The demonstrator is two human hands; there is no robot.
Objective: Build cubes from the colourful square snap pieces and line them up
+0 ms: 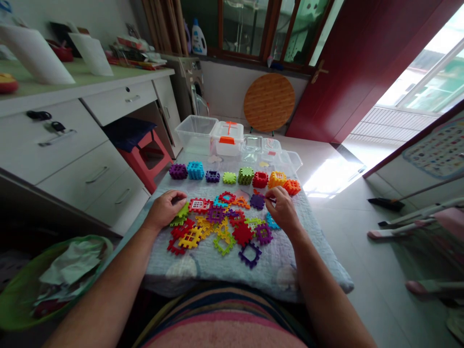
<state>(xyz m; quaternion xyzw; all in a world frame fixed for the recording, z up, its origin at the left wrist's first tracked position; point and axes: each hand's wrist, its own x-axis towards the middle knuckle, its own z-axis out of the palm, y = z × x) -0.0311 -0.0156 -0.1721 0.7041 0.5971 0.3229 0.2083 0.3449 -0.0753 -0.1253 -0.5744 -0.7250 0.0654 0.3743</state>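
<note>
Left hand (165, 210) lies palm down, fingers loosely open, resting on a green plastic piece (182, 212) at the left edge of the heap. Right hand (282, 210) is curled, thumb and forefinger pinched on a small item (266, 197), too thin to identify from this view, just beside a purple piece (257, 201). Both hands are over a pale blue quilt (203, 273), with roughly twenty loose interlocking pieces (223, 231) between and below them. Eight built pieces (245, 175) stand in a row beyond. Behind the row sit about five clear plastic boxes (195, 133), one with a white lid (226, 138) and orange handle (227, 140); contents cannot be confirmed
</note>
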